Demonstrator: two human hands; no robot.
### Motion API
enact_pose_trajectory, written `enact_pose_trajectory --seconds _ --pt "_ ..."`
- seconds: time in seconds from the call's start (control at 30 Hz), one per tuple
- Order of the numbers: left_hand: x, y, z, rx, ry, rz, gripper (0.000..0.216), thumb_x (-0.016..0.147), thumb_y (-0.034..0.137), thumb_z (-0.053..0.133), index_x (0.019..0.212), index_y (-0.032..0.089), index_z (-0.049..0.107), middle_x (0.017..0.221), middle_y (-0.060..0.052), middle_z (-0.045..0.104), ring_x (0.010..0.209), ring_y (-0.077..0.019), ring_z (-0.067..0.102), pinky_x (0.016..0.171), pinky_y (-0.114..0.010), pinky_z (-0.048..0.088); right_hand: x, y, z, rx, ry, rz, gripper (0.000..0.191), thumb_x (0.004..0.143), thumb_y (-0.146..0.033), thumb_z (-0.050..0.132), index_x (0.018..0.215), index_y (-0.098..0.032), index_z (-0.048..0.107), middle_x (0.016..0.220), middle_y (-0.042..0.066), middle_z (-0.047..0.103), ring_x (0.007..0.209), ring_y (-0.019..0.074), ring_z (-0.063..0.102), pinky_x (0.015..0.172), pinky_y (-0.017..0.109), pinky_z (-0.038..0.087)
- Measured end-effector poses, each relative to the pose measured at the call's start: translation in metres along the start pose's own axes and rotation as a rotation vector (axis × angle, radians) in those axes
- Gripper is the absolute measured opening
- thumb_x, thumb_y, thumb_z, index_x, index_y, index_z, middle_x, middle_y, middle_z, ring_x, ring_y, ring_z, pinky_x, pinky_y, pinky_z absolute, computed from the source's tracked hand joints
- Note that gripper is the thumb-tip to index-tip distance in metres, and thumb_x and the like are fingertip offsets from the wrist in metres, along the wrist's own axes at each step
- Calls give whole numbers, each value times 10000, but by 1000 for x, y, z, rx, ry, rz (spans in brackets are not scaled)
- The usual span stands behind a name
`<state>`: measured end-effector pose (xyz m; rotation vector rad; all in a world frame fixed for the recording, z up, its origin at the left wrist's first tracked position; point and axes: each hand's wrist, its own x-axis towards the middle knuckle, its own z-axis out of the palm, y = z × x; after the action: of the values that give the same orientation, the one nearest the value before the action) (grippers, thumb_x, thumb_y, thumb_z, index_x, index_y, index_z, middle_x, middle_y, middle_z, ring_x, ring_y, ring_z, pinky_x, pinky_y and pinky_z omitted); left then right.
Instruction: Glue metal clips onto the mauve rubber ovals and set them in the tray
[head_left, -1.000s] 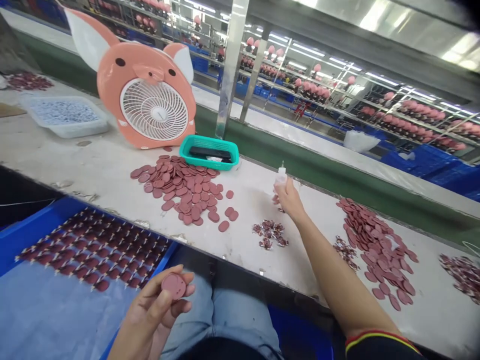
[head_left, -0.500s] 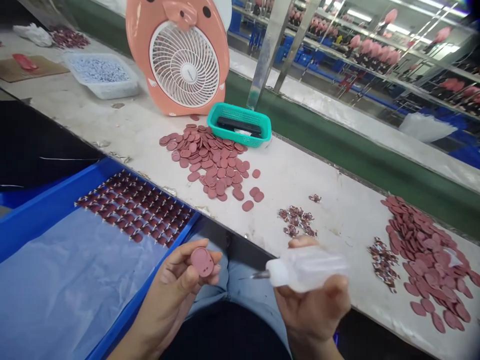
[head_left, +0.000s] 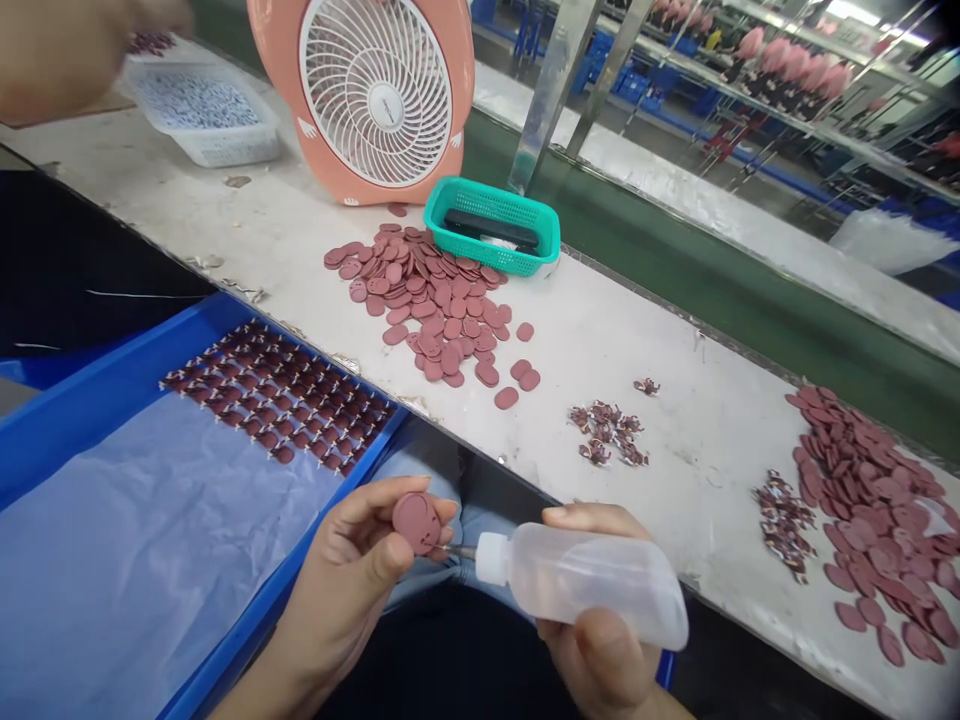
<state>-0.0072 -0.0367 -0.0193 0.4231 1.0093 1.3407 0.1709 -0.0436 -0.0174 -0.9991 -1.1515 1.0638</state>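
A pink disc [head_left: 417,523] is pinched in the left hand [head_left: 337,580], above the lap. A plastic squeeze bottle [head_left: 585,585] is gripped in the right hand [head_left: 600,660], its metal nozzle [head_left: 459,550] reaching the disc's edge, so the hands are held close together. Rows of discs have been laid out in a blue tray [head_left: 127,400], while loose heaps [head_left: 427,300] remain on the tabletop [head_left: 637,370].
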Motion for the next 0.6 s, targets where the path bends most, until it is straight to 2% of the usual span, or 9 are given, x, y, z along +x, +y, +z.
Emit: enact_pose_trajectory --seconds 0.23,0.47,0.6 --pt "2 -3 -3 -11 -74 18 288 643 416 911 909 341 831 818 -43 828 677 -202 771 653 -263 640 3 -2 4 13 -18 16 388 865 -572 656 1100 -263 645 606 -24 552 348 108 371 383 314 410" --pt "2 -4 -5 -14 -62 10 288 635 408 916 903 340 832 819 -44 828 680 -205 772 654 -262 639 5 -5 6 -33 -14 -14 358 883 -554 634 1091 -264 657 554 -38 505 340 122 386 401 336 444" --pt "2 -3 -4 -10 -30 4 298 618 403 925 888 316 835 812 -59 825 671 -220 769 645 -284 642 2 -3 5 -33 -19 -27 356 903 -551 608 1108 -262 630 598 -9 554 395 162 491 415 348 463"
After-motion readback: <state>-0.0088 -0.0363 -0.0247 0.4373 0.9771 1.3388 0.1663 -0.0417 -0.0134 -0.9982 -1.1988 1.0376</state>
